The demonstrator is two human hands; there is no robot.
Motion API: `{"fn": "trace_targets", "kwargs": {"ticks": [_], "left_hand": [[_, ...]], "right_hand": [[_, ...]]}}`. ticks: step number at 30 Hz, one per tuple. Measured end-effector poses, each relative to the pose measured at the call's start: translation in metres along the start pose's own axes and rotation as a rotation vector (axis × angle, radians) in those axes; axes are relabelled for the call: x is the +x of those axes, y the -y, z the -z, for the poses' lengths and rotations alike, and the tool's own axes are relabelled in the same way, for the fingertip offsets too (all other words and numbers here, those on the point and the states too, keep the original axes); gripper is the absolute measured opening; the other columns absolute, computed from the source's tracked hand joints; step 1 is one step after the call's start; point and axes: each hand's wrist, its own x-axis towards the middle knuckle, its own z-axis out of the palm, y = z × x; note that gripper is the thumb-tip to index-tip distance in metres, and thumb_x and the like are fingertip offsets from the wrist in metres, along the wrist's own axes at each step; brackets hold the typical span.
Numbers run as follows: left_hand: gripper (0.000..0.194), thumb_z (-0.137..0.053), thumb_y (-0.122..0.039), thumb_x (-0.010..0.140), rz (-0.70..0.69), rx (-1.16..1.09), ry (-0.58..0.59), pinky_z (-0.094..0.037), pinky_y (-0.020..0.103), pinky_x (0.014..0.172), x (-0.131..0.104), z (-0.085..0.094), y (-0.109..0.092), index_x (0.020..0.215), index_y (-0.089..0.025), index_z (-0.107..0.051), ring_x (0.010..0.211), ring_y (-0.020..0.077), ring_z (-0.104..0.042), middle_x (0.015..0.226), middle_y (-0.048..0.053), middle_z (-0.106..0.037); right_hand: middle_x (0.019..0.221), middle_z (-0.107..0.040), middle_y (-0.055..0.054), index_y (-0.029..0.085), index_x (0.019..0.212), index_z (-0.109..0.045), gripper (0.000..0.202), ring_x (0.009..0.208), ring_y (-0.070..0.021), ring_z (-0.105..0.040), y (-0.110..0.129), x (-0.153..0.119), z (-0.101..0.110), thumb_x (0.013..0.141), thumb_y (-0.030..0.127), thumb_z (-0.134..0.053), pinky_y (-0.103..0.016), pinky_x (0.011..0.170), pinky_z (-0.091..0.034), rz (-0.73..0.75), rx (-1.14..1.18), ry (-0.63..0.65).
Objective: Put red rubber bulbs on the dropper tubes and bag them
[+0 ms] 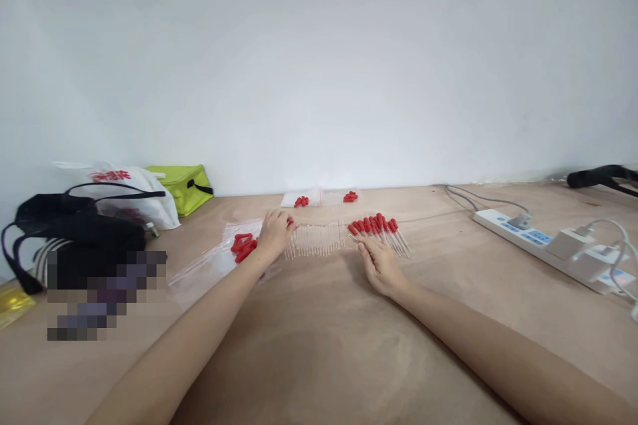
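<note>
Head view
My left hand [274, 234]: fingers pinched nearly closed at the left end of the row, with what looks like 1 small red cap [290, 220] at the tips.
My right hand [381, 267]: thumb and fingers closed on 1 thin stick [353, 237], just in front of the capped group.
Capped sticks [379, 221]: a fan right of the table's middle, nearer the far edge than the near edge, red ends towards the wall [349, 66]. I judge these done; they overlap too much for me to count.
Bare sticks [319, 240]: a long row between my hands, side by side, no red on them. By my judgement these are the part left, and they outnumber the capped ones.
Loose red pieces [244, 251]: in a clear bag [199, 273] beside my left wrist.
Far edge of the table [319, 358]: 2 small red piles, the left pile [302, 201] and the right pile [350, 196], on clear plastic.
Right side of the table: a power strip [538, 242], well apart from the sticks.
</note>
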Motion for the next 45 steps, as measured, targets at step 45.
{"fn": "trace_targets", "kwargs": {"ticks": [45], "left_hand": [[0.016,-0.049,-0.019,0.078,-0.266,-0.531,0.261,-0.041,0.021,0.056,-0.083,0.004,-0.046,0.072,-0.015,-0.064,0.059,0.0114,-0.052,0.064,0.001,-0.058]], "right_hand": [[0.066,-0.061,0.001,0.022,0.082,-0.061,0.02,0.056,-0.01,-0.044,0.012,0.01,0.011,0.082,0.021,-0.042,-0.03,0.069,-0.018,0.469,-0.19,0.352]]}}
